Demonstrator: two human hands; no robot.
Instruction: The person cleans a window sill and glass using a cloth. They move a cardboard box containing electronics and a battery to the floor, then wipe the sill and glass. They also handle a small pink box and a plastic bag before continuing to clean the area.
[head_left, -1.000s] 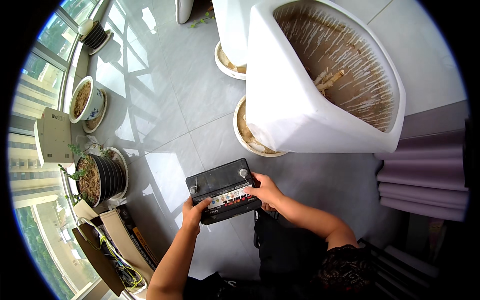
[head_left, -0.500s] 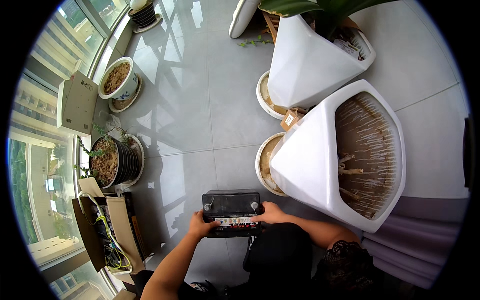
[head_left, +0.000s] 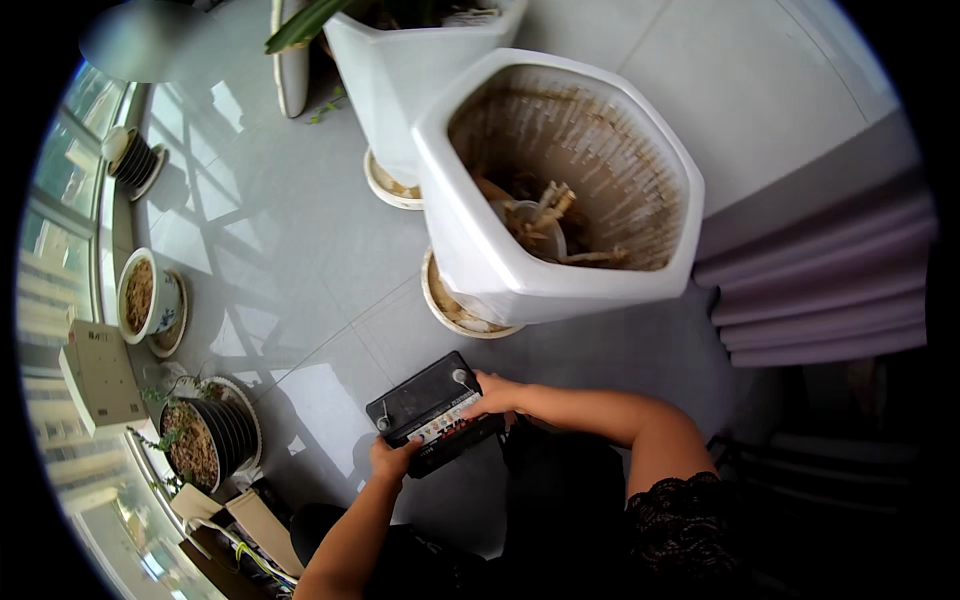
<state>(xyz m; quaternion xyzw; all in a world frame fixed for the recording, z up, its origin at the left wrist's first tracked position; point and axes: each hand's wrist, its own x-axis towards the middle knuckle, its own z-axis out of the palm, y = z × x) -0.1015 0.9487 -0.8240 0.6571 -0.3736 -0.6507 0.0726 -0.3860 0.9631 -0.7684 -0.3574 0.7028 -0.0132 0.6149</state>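
A black car battery (head_left: 420,394) with two round terminals and a coloured label is held in front of me, its right end tilted away in the view. My left hand (head_left: 393,456) grips its left end, the thumb over the label side. My right hand (head_left: 494,394) clasps the right end, with the thumb pressing on the label's edge. The undersides of both hands' fingers are hidden by the battery. Just beyond it stands a large white faceted planter (head_left: 480,235) with dry stems inside, on a round saucer (head_left: 470,318).
A second white planter (head_left: 385,100) with a green leaf stands farther back. Along the window at left are a black ribbed pot (head_left: 225,440), a white pot (head_left: 165,300), a pale box (head_left: 103,378) and a cardboard box with cables (head_left: 262,530). A purple curtain (head_left: 820,280) hangs at right.
My view has turned toward the right, so the planters and pots appear shifted and rotated. The battery now lies slanted in the picture, still between both hands.
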